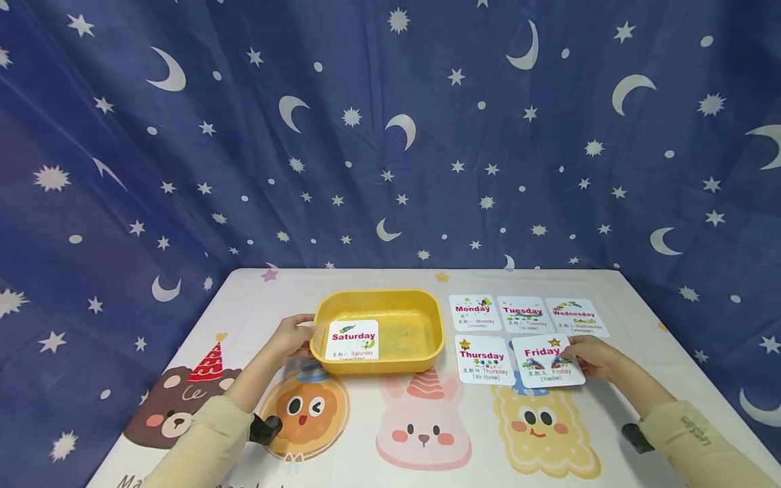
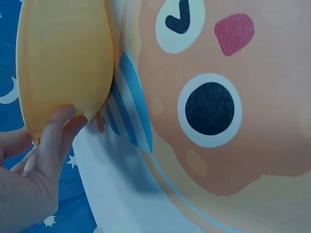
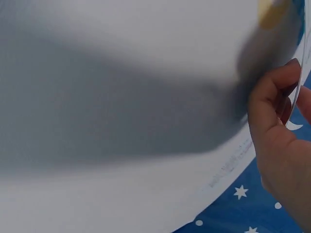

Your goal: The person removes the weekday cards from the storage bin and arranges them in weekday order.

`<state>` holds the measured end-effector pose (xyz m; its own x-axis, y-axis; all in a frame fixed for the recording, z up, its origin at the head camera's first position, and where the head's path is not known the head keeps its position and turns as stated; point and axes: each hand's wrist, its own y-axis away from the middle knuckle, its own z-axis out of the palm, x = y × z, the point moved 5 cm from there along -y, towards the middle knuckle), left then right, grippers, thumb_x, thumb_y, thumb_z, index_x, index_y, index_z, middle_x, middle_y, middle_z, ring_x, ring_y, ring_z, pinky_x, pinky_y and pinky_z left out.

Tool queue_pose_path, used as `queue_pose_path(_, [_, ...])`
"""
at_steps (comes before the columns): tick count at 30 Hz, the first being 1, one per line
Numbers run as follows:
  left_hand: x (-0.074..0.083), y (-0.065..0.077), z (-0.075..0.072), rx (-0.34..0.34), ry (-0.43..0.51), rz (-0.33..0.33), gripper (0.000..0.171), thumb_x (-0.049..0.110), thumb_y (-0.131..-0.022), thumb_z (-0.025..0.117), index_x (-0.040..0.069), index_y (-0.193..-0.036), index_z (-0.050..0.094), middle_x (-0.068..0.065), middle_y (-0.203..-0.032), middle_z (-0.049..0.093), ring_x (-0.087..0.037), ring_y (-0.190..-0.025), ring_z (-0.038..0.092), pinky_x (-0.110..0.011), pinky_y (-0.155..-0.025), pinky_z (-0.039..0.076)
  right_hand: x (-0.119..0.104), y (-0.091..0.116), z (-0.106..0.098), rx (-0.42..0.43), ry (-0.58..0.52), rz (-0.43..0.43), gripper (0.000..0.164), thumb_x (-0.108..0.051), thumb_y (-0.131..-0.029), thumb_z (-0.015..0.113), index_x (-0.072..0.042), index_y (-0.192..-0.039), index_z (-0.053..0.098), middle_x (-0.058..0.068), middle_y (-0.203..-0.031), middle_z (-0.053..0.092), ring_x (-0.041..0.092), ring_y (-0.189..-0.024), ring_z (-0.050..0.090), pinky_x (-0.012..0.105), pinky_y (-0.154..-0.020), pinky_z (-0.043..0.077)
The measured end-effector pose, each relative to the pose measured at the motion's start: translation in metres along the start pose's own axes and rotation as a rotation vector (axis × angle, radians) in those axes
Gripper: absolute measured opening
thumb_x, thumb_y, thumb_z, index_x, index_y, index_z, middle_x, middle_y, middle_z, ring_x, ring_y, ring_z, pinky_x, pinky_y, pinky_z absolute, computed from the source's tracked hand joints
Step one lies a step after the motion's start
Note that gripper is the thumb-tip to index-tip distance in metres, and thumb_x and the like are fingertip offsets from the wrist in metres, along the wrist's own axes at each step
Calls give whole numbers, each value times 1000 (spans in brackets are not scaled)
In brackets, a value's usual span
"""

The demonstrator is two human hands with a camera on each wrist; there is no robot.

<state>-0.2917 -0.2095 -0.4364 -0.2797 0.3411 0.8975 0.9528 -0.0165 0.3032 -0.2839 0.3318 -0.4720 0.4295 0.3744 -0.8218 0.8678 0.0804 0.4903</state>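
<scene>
My left hand point(image 1: 295, 337) grips the left end of a yellow plastic tray point(image 1: 390, 367), thumb and fingers on either side of the rim in the left wrist view. Inside the tray, toward its left, lies a white Saturday card point(image 1: 352, 341). My right hand point(image 1: 589, 355) pinches the right edge of a Friday card point(image 1: 546, 373), which looks slightly raised over the table. Left of it lies the Thursday card point(image 1: 484, 373). Behind are the Monday card point(image 1: 474, 310), the Tuesday card point(image 1: 523, 314) and the Wednesday card point(image 1: 575, 315), side by side. From the right wrist, the card shows only edge-on.
A pale cloth printed with cartoon figures covers the table point(image 1: 424, 420). Behind and beside it hangs a blue curtain point(image 1: 366, 203) with moons and stars. A black object point(image 1: 265, 429) sits at the left forearm, another black object point(image 1: 637, 437) at the right.
</scene>
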Motion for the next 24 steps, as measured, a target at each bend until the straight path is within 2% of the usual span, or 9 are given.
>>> queue_pose_path(3, [1, 1, 0, -5, -5, 5, 46, 6, -97, 45, -6, -140, 34, -30, -115, 61, -14, -67, 68, -30, -59, 59, 5, -2, 2, 4, -11, 3, 49, 0, -86, 51, 22, -125, 29, -5, -78, 64, 10, -72, 63, 28, -68, 56])
queue_pose_path(6, [0, 1, 0, -2, 5, 6, 46, 6, -97, 45, -6, -140, 34, -30, -115, 61, -14, -67, 68, -29, -58, 59, 6, -3, 4, 40, 23, -16, 47, 0, -86, 54, 22, -122, 33, 0, -80, 65, 10, -72, 62, 27, -66, 56])
queue_pose_path(11, [0, 0, 0, 5, 12, -1, 47, 6, -97, 45, -6, -141, 34, -30, -115, 61, -13, -65, 67, -27, -56, 58, -1, -3, 4, 172, 187, -86, 41, -1, -81, 60, 22, -109, 39, 14, -84, 59, 11, -66, 54, 22, -57, 50])
queue_pose_path(15, [1, 0, 1, 12, 7, 2, 47, 5, -97, 44, -6, -141, 33, -31, -114, 61, -13, -64, 66, -25, -53, 56, -2, -3, 3, 270, 319, -102, 37, -3, -77, 63, 17, -101, 44, 22, -86, 54, 15, -64, 49, 23, -52, 44])
queue_pose_path(24, [0, -1, 1, 6, -6, 20, 46, 6, -98, 44, -7, -141, 34, -32, -114, 61, -13, -64, 66, -25, -53, 56, -5, 0, 9, 352, 515, -139, 38, -7, -77, 66, 12, -100, 43, 23, -86, 50, 20, -65, 46, 25, -52, 41])
